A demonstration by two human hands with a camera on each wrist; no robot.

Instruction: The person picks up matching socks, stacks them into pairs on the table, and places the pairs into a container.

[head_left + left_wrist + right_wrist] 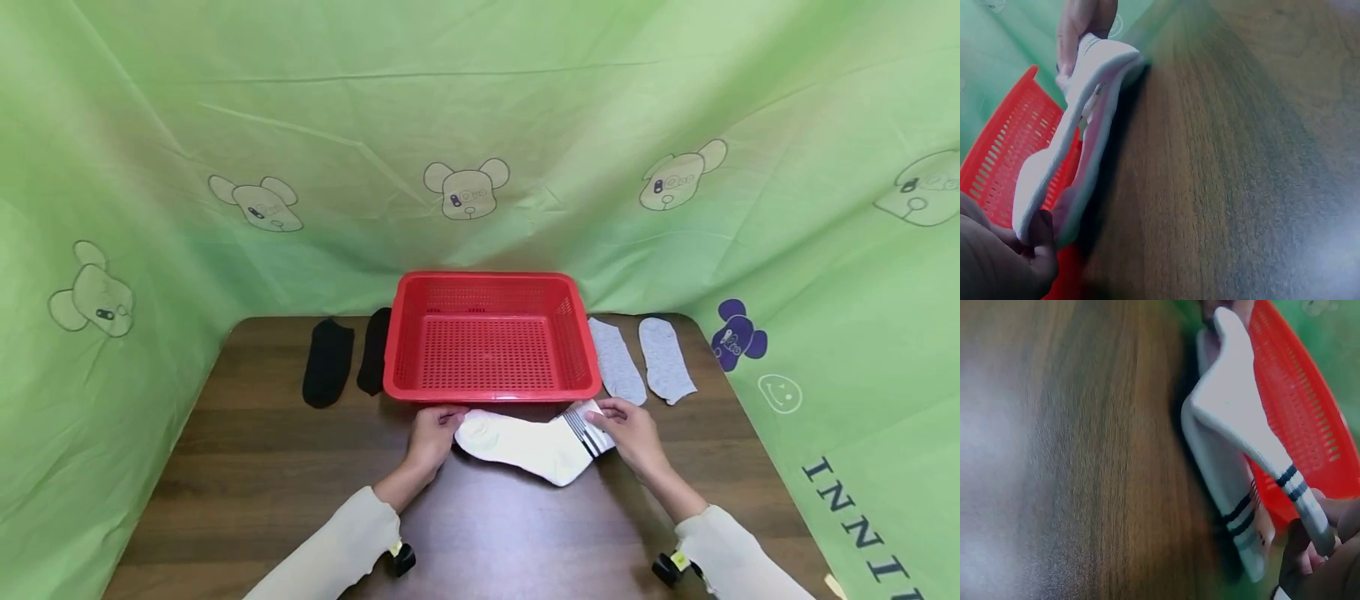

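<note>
Two white socks with dark stripes at the cuff lie one over the other in front of the red basket (487,396). My left hand (433,433) pinches the toe of the upper sock (517,439); the thumb and finger show at that end in the left wrist view. At the striped cuff, my right hand (630,429) grips the same sock between thumb and fingers. A gap runs between the upper sock and the lower sock (1219,469) in the right wrist view. From the head, the upper sock covers most of the lower one.
Left of the basket lie a black sock (327,364) and another black sock (373,354) close to its wall. Two grey socks, an inner grey sock (617,362) and an outer grey sock (666,360), lie on the right. A green curtain (480,108) hangs behind the wooden table (247,467).
</note>
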